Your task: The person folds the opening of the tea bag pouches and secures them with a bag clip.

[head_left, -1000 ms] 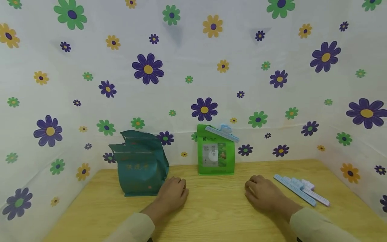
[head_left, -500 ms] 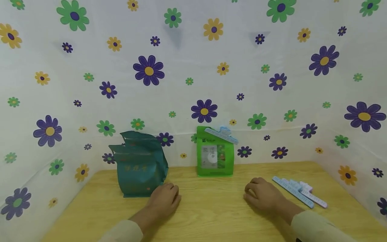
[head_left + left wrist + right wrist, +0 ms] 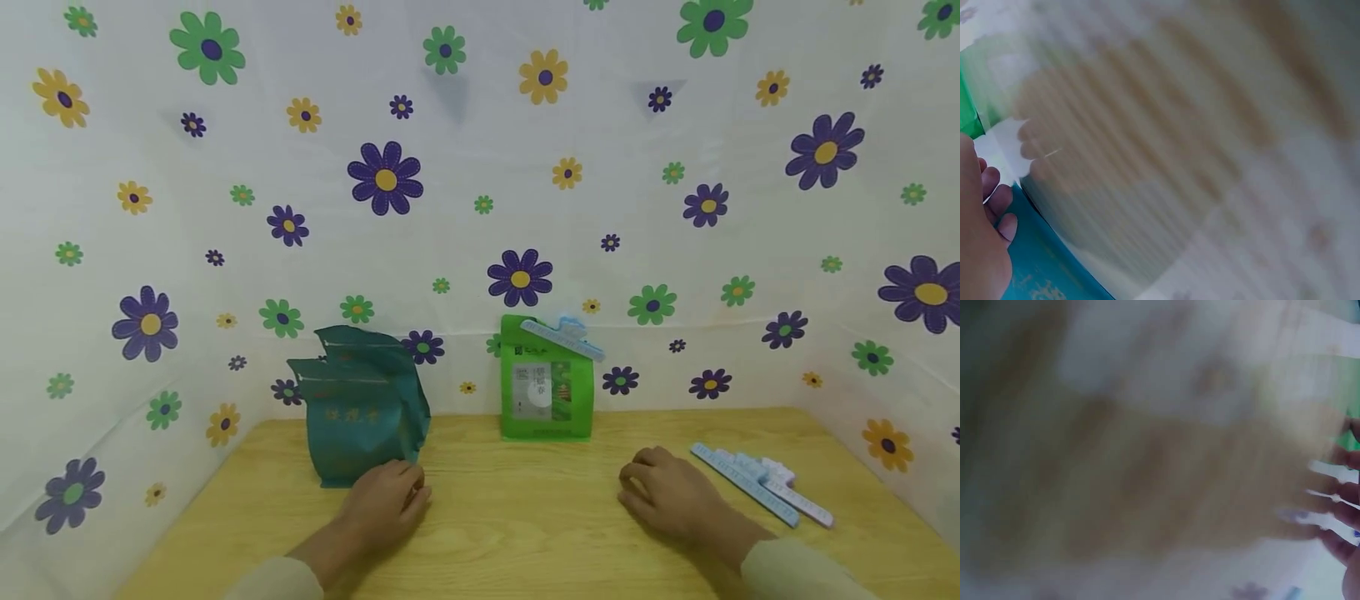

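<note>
Two dark teal pouches [image 3: 360, 442] stand one behind the other at the left of the table, gold characters on the front one. My left hand [image 3: 386, 500] lies loosely curled before their lower right corner, overlapping it in the head view, and holds nothing. In the left wrist view that hand [image 3: 982, 237] appears beside the teal pouch [image 3: 1054, 262]. Loosely curled too, my right hand [image 3: 671, 496] rests on the wood, nearest to a light blue sealing clip [image 3: 742, 483] and a pale lilac one [image 3: 802, 500]. Right-hand fingers [image 3: 1335, 544] show in the right wrist view.
At the back middle stands a bright green tea pouch [image 3: 547, 425], a blue sealing clip [image 3: 562, 337] slanting across its top corner. White cloth [image 3: 465, 242] printed with flowers walls the wooden table [image 3: 525, 517] behind and on both sides. Both wrist views are largely blurred.
My left hand has slid left and a little toward me, now in front of the teal pouches. The right hand stays nearly in place. The head view has shifted slightly.
</note>
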The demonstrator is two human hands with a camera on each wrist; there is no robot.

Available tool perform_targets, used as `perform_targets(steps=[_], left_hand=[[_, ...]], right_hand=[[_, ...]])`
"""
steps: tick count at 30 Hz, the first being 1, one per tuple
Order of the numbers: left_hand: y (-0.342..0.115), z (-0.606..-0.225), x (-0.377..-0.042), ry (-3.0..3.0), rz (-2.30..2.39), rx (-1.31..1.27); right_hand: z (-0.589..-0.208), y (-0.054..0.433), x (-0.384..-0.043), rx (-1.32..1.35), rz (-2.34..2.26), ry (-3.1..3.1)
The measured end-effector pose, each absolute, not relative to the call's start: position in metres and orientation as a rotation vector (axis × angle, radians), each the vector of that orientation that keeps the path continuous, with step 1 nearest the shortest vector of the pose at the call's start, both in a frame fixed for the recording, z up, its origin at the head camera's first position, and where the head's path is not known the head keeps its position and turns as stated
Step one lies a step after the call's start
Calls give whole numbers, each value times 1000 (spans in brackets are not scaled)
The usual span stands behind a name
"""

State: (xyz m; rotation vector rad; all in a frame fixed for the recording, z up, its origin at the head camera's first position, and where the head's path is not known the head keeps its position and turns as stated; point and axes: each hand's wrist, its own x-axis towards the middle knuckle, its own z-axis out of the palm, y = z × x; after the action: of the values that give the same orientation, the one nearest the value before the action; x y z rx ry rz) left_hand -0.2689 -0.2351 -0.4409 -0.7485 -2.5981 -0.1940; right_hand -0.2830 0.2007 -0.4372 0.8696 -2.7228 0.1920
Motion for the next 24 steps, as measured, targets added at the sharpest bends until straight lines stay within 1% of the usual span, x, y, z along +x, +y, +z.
perform_targets(steps=[4, 8, 14, 24], left_hand=[[-245, -441, -268, -2538, -178, -749], [-255, -439, -267, -2544, -148, -688], [-273, -434, -264, -2615, -108, -592], [-300, -440, -262, -2624, -63, -510]], right_hand=[[-436, 198, -285, 904, 132, -2709], [-435, 193, -288, 917, 101, -2720], [-435, 190, -288, 863, 157, -2748], [-439, 190, -289, 883, 201, -2725]])
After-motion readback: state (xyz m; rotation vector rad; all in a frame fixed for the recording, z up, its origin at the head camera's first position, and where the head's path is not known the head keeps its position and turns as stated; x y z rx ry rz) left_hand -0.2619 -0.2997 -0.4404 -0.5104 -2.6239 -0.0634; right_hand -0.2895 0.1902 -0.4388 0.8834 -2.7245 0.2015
